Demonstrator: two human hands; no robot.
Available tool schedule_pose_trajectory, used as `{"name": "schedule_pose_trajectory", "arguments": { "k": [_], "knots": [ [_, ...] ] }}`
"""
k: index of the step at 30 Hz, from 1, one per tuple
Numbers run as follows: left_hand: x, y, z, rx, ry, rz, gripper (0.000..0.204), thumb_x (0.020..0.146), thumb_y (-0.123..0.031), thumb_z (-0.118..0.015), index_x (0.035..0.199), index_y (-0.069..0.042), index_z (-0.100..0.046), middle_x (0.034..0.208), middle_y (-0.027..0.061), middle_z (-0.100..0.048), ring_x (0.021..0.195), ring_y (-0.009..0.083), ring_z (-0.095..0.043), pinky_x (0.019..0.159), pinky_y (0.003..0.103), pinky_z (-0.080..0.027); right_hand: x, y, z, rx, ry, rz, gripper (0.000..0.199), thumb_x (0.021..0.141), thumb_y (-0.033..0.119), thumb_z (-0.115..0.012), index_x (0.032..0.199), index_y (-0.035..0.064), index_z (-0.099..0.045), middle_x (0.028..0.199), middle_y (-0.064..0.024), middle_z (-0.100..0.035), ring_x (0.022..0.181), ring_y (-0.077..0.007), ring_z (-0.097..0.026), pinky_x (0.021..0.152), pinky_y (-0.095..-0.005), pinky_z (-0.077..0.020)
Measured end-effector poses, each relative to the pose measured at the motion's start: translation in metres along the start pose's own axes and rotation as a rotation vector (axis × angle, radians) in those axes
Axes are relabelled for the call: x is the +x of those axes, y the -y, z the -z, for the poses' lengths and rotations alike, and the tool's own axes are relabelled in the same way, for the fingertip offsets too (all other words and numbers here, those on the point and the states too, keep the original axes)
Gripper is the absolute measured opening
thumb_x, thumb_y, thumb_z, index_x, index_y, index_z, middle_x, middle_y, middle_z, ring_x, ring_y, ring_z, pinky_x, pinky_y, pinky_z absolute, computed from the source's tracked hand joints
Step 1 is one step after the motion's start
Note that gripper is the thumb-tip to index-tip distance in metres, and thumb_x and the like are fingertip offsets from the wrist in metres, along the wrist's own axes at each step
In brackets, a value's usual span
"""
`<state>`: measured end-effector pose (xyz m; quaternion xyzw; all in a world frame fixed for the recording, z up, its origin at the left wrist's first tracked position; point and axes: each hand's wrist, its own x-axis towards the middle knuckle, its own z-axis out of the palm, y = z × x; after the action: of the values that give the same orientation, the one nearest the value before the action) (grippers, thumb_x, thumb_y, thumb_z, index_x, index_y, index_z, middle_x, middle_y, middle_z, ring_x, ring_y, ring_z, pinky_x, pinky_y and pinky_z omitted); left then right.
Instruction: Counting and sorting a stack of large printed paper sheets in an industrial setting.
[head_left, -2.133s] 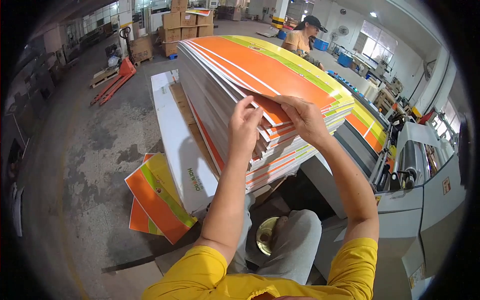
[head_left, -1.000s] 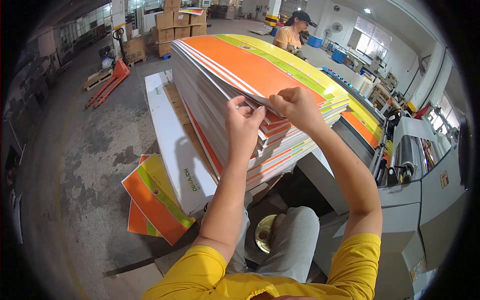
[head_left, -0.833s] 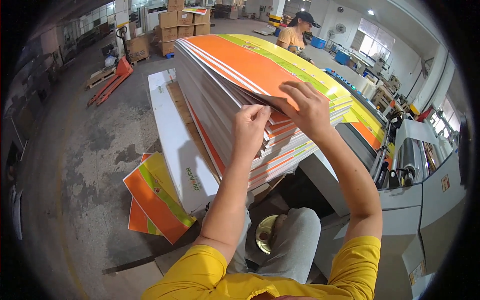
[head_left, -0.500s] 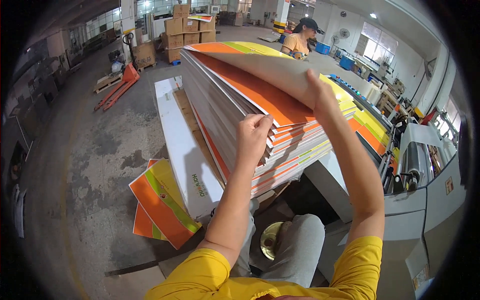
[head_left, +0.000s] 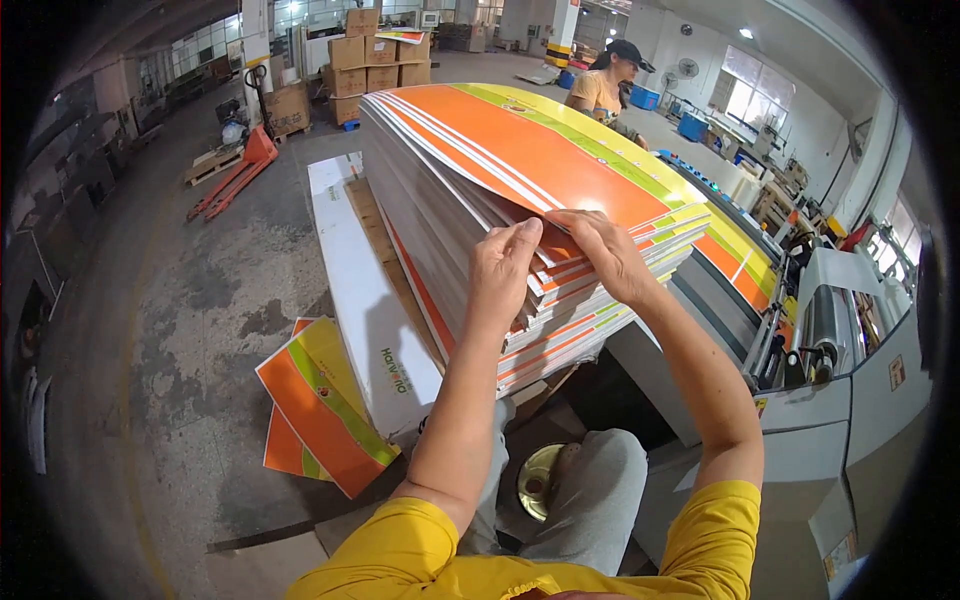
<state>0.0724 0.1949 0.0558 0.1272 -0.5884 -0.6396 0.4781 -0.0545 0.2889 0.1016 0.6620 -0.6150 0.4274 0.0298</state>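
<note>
Look at the right hand: in its grip, the near corner of the top sheet, all orange, green and yellow. Find this sheet at the very top of the tall stack, straight in front, with a small dark gap under its raised edge. See the left hand just beside, finger and thumb tips close together at the sheet edges by the same corner. Cannot tell about any paper between those tips; too hidden.

To part the sheets well, go softly. Probably thin and bendy, so easy to crease with a hard pinch. Lift just one from the corner, slow and smooth, and peek under for another one stuck to it. Use the left fingertips to press the lower sheets down. Mind the edges, likely sharp enough for a paper cut. Try not to push the stack sideways; a bit uneven at that corner, with some edges poking out. Mind the grey machine near the right arm, too.
</note>
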Motion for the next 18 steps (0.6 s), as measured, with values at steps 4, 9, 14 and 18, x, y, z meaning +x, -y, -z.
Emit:
{"name": "schedule_pose_trajectory", "arguments": {
  "k": [4, 9, 14, 18],
  "knots": [
    [0.003, 0.006, -0.004, -0.099, -0.017, -0.087, 0.034, 0.088, -0.032, -0.054, 0.093, 0.001, -0.065, 0.069, 0.0001, -0.057, 0.060, 0.0059, -0.046, 0.054, 0.021, -0.036, 0.004, -0.001, 0.001, -0.171, 0.066, -0.059, 0.049, 0.089, 0.040, -0.045, 0.105, -0.0053, -0.057, 0.097, -0.0194, -0.061, 0.091, -0.0293, -0.057, 0.081, -0.0352, -0.0438],
    [-0.001, 0.001, 0.002, 0.024, 0.022, 0.004, 0.037, 0.089, -0.036, -0.051, 0.090, -0.003, -0.066, 0.060, -0.0015, -0.052, 0.047, 0.0022, -0.030, 0.043, 0.019, -0.023, 0.039, -0.002, 0.023, 0.889, -0.406, -0.550, 0.048, 0.086, 0.036, -0.052, 0.108, -0.0076, -0.053, 0.100, -0.0173, -0.059, 0.084, -0.0221, -0.060, 0.075, -0.0304, -0.0473],
    [-0.001, 0.001, 0.005, 0.035, -0.009, 0.011, 0.037, 0.089, -0.036, -0.051, 0.086, -0.003, -0.066, 0.060, -0.0009, -0.052, 0.046, 0.0026, -0.030, 0.042, 0.018, -0.022, 0.014, 0.007, -0.010, -0.042, -0.243, -0.331, 0.036, 0.090, 0.032, -0.048, 0.092, -0.0006, -0.063, 0.080, -0.0153, -0.063, 0.077, -0.0233, -0.061, 0.067, -0.0354, -0.0451],
    [0.000, -0.004, -0.002, 0.029, 0.000, 0.083, 0.035, 0.087, -0.029, -0.055, 0.083, 0.004, -0.065, 0.076, 0.0085, -0.059, 0.070, 0.0150, -0.055, 0.064, 0.028, -0.043, -0.002, 0.012, -0.001, -0.107, 0.046, -0.055, 0.035, 0.088, 0.028, -0.051, 0.106, -0.0011, -0.060, 0.094, -0.0156, -0.062, 0.089, -0.0279, -0.058, 0.078, -0.0329, -0.0442]
  ]
}}
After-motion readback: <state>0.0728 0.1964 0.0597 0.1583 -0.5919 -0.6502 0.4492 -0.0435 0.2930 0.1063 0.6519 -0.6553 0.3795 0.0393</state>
